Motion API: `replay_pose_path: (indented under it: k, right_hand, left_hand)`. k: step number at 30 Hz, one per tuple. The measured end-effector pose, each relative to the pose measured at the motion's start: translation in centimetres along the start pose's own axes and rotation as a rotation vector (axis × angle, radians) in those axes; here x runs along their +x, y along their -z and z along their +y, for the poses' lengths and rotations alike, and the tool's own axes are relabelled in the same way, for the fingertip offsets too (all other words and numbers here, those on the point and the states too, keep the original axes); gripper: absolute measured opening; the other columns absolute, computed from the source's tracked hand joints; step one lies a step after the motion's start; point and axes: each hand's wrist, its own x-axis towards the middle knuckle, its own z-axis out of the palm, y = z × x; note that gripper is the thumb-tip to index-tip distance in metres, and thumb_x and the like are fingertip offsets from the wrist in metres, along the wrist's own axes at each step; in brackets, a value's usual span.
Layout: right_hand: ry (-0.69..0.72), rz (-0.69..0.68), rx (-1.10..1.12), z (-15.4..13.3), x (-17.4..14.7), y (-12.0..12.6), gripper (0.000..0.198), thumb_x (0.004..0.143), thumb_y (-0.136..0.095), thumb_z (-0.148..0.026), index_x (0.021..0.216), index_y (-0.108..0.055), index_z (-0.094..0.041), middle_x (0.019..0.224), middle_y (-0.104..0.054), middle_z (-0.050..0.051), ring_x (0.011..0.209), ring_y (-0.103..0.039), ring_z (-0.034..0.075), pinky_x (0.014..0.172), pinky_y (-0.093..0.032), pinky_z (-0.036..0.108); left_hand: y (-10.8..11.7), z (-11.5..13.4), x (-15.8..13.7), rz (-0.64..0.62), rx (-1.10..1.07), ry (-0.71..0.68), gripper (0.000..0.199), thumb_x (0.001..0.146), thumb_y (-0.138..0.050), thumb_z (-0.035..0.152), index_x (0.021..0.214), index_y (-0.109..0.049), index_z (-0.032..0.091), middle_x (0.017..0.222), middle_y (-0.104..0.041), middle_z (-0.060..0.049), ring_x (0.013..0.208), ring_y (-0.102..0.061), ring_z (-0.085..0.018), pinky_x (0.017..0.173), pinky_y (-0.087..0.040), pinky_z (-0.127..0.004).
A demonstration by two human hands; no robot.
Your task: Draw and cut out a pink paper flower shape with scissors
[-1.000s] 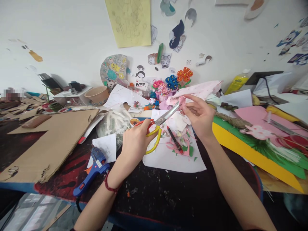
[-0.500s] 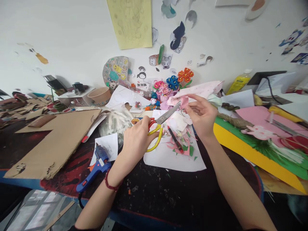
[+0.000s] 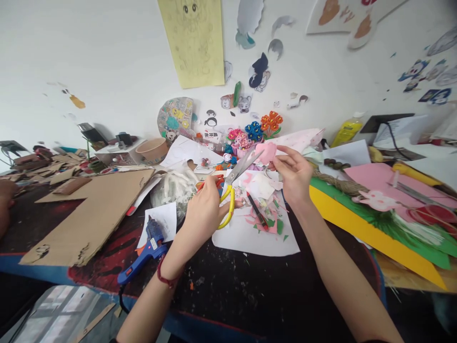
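Observation:
My left hand [image 3: 204,209] is closed around the yellow and red handles of a pair of scissors [image 3: 240,172], blades pointing up and right, slightly parted. A small pink paper piece [image 3: 266,152] is pinched in my right hand [image 3: 293,172], its edge by the scissor tips. I cannot tell whether the blades touch it. Below both hands lies a white paper sheet [image 3: 246,238] strewn with pink and green scraps. A dark marker [image 3: 257,212] with a red end rests on those scraps.
A blue glue gun [image 3: 143,255] and a large cardboard piece [image 3: 89,214] are to the left. Yellow card [image 3: 360,228] and pink paper lie to the right. Beaded flowers [image 3: 254,131] stand near the wall. Another person's hand [image 3: 4,200] shows at the far left edge.
The pink paper piece has turned flatter toward me and stands more upright. The scissor blades have parted a little. The view has shifted, and another person's hand has appeared at the left edge.

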Motion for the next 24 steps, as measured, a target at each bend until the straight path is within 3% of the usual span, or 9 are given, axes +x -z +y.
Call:
replay_pose_path:
  k: [5, 7, 12, 17, 20, 22, 24]
  right_hand:
    - [0.07, -0.04, 0.053, -1.3, 0.7, -0.1, 0.04, 0.073, -0.08, -0.026, 0.111, -0.069, -0.024, 0.078, -0.068, -0.003, 0.068, -0.067, 0.012, 0.072, -0.056, 0.027]
    - [0.091, -0.07, 0.067, -2.3, 1.0, -0.5, 0.04, 0.074, -0.079, -0.026, 0.112, -0.068, -0.025, 0.079, -0.068, -0.003, 0.069, -0.067, 0.012, 0.071, -0.056, 0.027]
    - [0.173, -0.108, 0.045, -5.6, 2.0, -1.8, 0.037, 0.075, -0.079, -0.026, 0.11, -0.069, -0.027, 0.079, -0.068, -0.003, 0.069, -0.066, 0.013, 0.069, -0.056, 0.028]
    - [0.223, -0.158, 0.053, -9.0, 3.9, -2.8, 0.04, 0.074, -0.08, -0.025, 0.112, -0.069, -0.028, 0.075, -0.068, -0.003, 0.068, -0.064, 0.012, 0.069, -0.057, 0.028]
    - [0.111, -0.269, 0.053, -10.5, 4.9, -3.4, 0.047, 0.077, -0.078, -0.032, 0.123, -0.066, -0.028, 0.077, -0.069, -0.002, 0.062, -0.063, 0.011, 0.064, -0.057, 0.029]
    - [0.084, -0.303, 0.018, -11.0, 5.3, -3.9, 0.035, 0.077, -0.078, -0.034, 0.11, -0.072, -0.025, 0.078, -0.071, -0.001, 0.059, -0.061, 0.01, 0.059, -0.057, 0.027]
    - [0.156, -0.254, -0.041, -11.3, 5.5, -4.4, 0.017, 0.076, -0.08, -0.033, 0.087, -0.076, -0.021, 0.072, -0.07, 0.0, 0.059, -0.062, 0.011, 0.057, -0.057, 0.026]
  left_hand:
    - [0.3, 1.4, 2.8, 0.147, -0.538, 0.065, 0.037, 0.091, -0.055, 0.054, 0.102, -0.041, 0.021, 0.091, -0.065, -0.006, 0.074, -0.063, -0.018, 0.067, -0.046, -0.032]
    - [0.5, 2.8, 4.4, 0.249, -0.759, 0.01, 0.041, 0.085, -0.065, 0.052, 0.098, -0.042, 0.022, 0.097, -0.065, -0.005, 0.077, -0.062, -0.015, 0.068, -0.047, -0.029]
    - [1.7, 7.1, 7.9, 0.249, -1.289, -0.159, 0.043, 0.076, -0.079, 0.036, 0.092, -0.041, 0.022, 0.087, -0.066, 0.0, 0.073, -0.062, -0.01, 0.069, -0.049, -0.025]
    - [3.7, 9.5, 9.6, 0.263, -1.416, -0.254, 0.04, 0.073, -0.08, 0.02, 0.089, -0.043, 0.021, 0.072, -0.063, 0.006, 0.061, -0.056, -0.006, 0.06, -0.044, -0.021]
    - [4.7, 9.8, 10.2, 0.297, -1.403, -0.31, 0.04, 0.074, -0.079, 0.02, 0.092, -0.044, 0.022, 0.072, -0.065, 0.006, 0.06, -0.056, -0.006, 0.055, -0.042, -0.02]
    - [5.1, 9.8, 10.5, 0.309, -1.361, -0.331, 0.04, 0.074, -0.079, 0.021, 0.093, -0.044, 0.022, 0.073, -0.065, 0.005, 0.059, -0.056, -0.006, 0.054, -0.042, -0.02]
    - [5.3, 9.6, 10.7, 0.298, -1.315, -0.345, 0.04, 0.075, -0.079, 0.023, 0.093, -0.043, 0.023, 0.074, -0.066, 0.006, 0.057, -0.056, -0.006, 0.053, -0.043, -0.021]
